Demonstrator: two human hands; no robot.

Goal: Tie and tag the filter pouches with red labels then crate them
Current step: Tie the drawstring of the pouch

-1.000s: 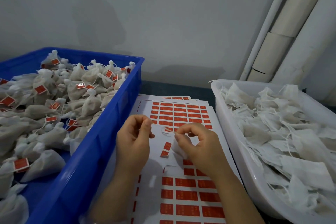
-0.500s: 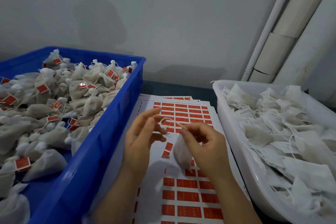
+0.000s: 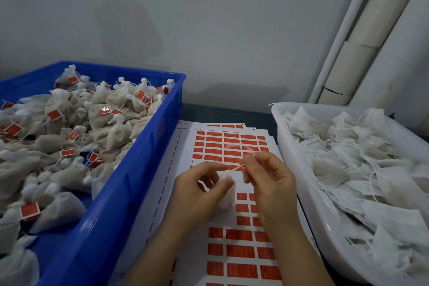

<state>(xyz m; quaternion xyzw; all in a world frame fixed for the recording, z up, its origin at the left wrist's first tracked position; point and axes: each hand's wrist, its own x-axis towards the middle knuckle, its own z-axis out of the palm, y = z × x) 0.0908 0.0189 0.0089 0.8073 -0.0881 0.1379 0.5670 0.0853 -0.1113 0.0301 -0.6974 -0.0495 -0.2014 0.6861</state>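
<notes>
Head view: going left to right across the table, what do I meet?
In order: blue crate of tagged pouches → left hand gripping a pouch → right hand pinching its string → white tub of untagged pouches.

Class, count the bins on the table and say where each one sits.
2. The blue crate is on the left, the white tub on the right; more may lie outside the view.

Pouch [image 3: 227,197] in left hand [image 3: 197,191], string [image 3: 238,167] in right hand [image 3: 270,184]
</notes>
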